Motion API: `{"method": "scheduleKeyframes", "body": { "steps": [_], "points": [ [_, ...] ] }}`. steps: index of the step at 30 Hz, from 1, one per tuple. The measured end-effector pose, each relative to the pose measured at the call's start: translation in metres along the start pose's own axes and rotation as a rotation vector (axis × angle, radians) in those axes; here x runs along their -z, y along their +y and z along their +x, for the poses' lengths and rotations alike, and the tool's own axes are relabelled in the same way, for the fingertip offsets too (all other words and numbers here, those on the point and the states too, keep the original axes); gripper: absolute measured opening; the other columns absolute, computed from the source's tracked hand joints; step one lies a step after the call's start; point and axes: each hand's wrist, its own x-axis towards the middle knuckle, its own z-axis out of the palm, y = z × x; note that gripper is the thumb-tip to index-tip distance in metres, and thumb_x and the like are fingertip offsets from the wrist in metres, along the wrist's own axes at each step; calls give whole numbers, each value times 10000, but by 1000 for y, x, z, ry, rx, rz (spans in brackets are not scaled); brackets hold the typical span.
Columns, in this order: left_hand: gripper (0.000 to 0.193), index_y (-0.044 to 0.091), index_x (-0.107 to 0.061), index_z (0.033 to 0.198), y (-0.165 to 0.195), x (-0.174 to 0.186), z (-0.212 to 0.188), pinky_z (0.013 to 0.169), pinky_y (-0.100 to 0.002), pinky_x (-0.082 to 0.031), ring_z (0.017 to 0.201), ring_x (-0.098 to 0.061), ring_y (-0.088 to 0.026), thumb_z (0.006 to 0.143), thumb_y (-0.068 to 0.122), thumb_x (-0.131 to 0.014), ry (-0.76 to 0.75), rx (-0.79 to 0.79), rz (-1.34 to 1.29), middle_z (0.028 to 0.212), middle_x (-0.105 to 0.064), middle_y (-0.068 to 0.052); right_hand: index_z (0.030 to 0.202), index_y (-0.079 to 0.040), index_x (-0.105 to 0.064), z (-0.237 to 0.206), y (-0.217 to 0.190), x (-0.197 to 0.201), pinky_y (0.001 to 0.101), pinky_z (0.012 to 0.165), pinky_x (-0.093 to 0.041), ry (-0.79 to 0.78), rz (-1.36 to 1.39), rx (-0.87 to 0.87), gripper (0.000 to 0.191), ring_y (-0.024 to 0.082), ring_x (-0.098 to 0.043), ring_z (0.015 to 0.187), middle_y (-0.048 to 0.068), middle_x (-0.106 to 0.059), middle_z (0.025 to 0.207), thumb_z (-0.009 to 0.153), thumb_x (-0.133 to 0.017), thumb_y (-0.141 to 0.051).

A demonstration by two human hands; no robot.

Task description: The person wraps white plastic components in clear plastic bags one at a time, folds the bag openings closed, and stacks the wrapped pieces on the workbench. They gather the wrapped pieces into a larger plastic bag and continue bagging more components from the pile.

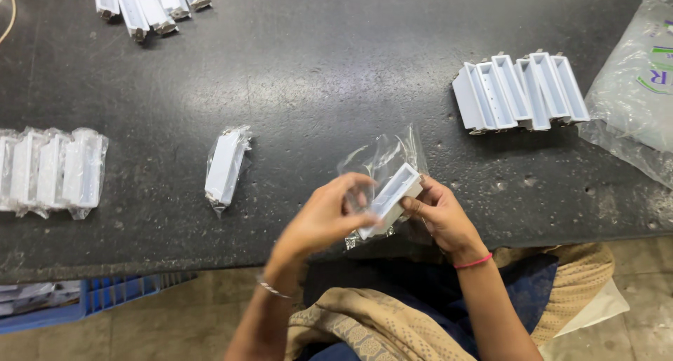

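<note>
Together, the left hand (324, 217) and right hand (440, 214) pinch a white plastic housing (391, 198), apparently half inside a clear bag (382, 161), over the desk (315, 66) edge; one bagged housing (224, 166) lies left; bare housings (520, 91) sit right

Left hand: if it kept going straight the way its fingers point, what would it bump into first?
The left hand points up-right, already at the white plastic housing in its clear bag. Beyond lies bare dark table.
</note>
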Motion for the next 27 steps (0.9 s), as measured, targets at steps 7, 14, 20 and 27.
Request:
{"method": "scheduleKeyframes", "body": {
  "steps": [7, 14, 20, 27],
  "points": [
    [188, 12, -659, 953, 3, -36, 19, 553, -303, -528, 628, -625, -107, 835, 123, -754, 299, 51, -204, 828, -664, -56, 1290, -44, -633, -2, 0, -8, 326, 879, -563, 11, -5, -12, 473, 145, -687, 978, 44, -734, 1108, 858, -802, -134],
    [220, -4, -604, 986, 11, -46, 19, 735, -292, -586, 840, -693, -157, 861, 76, -766, 355, -38, -130, 953, -668, -100, 1329, -30, -625, -6, -5, -8, 333, 897, -562, -14, -24, 3, 516, 149, -691, 999, 60, -731, 1134, 858, -806, -134],
    [240, 5, -582, 1184, 13, -45, 4, 977, -327, -581, 1157, -726, -232, 949, 39, -618, 126, -91, -326, 1184, -713, -140, 1354, -43, -608, -4, -5, -3, 333, 895, -565, -9, -20, -20, 544, 151, -691, 1007, 57, -728, 1132, 851, -797, -132],
    [393, 19, -591, 1199, 14, -61, 12, 857, -297, -598, 1032, -774, -237, 873, 135, -776, 364, 71, -111, 1148, -759, -157, 1343, -44, -610, -5, -4, -5, 312, 937, -539, -50, -35, -3, 524, 137, -672, 1067, 41, -727, 1163, 850, -781, -89]
  ]
}}
